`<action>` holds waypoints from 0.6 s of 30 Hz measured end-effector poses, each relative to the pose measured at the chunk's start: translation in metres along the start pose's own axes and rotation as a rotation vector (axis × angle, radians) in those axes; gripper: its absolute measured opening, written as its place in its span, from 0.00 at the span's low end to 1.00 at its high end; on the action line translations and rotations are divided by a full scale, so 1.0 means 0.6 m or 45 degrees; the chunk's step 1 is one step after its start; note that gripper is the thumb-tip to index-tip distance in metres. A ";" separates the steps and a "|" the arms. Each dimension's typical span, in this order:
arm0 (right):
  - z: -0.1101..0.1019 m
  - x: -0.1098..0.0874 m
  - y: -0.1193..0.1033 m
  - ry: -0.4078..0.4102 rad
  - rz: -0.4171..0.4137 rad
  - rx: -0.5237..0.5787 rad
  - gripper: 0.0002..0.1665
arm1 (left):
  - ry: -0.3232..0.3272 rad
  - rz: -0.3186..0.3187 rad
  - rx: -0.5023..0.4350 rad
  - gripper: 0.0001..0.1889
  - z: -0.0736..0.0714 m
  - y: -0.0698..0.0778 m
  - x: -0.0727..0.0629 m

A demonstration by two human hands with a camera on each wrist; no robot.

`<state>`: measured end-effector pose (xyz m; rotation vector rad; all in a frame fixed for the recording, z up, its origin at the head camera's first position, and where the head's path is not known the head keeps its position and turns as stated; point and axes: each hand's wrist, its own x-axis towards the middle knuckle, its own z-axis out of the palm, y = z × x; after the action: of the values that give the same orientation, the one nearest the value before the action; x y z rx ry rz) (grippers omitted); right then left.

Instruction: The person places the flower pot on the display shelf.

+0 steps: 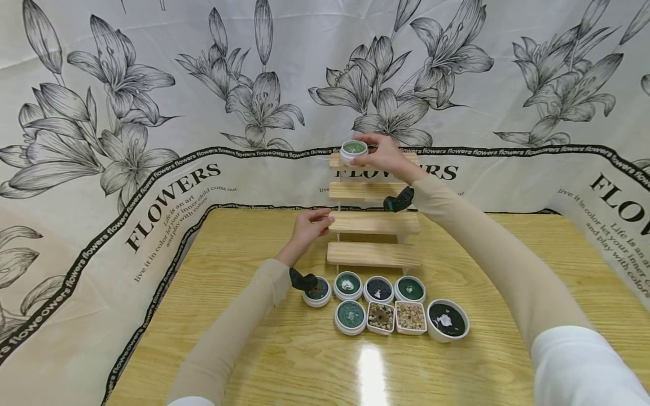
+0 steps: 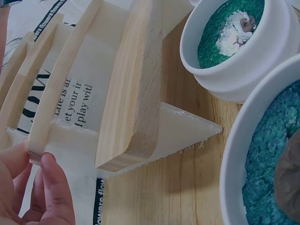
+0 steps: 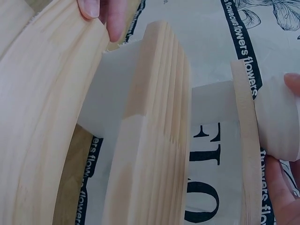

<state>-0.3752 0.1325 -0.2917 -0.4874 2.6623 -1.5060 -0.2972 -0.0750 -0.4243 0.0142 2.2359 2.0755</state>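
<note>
"Green-filled cup (image 1: 354, 148): are you holding it?"

"I'm pinching it, right hand (image 1: 385, 154) raised, at the stand's (image 1: 373, 254) eleven o'clock; at nine, the left hand (image 1: 308, 228) is pinching the third board down (image 1: 373, 222)."

"Counts?"

"Four boards (image 1: 355, 192); six round pots (image 1: 350, 316) and two square dishes (image 1: 411, 317) are sitting at six o'clock."

"Hidden?"

"A black wrist device (image 1: 303, 279) is overlapping one pot (image 1: 319, 292); whether the cup is touching the top board (image 1: 336, 161), I cannot tell."

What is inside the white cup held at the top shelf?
A green filling shows in the white cup. Anything beneath its surface is covered, and the right wrist view shows only the cup's outer side.
</note>
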 end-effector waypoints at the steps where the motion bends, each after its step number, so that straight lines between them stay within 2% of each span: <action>1: 0.000 0.000 -0.001 0.002 0.004 0.007 0.40 | 0.005 0.002 0.002 0.18 0.000 0.000 0.000; 9: 0.004 -0.003 -0.004 0.054 0.073 0.057 0.40 | 0.024 -0.002 0.003 0.17 0.001 -0.003 0.001; 18: 0.009 -0.006 -0.005 0.136 0.090 0.020 0.41 | 0.024 -0.004 0.008 0.18 0.001 -0.002 0.001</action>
<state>-0.3698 0.1273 -0.2924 -0.3169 2.7125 -1.5746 -0.2978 -0.0746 -0.4253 -0.0084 2.2518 2.0763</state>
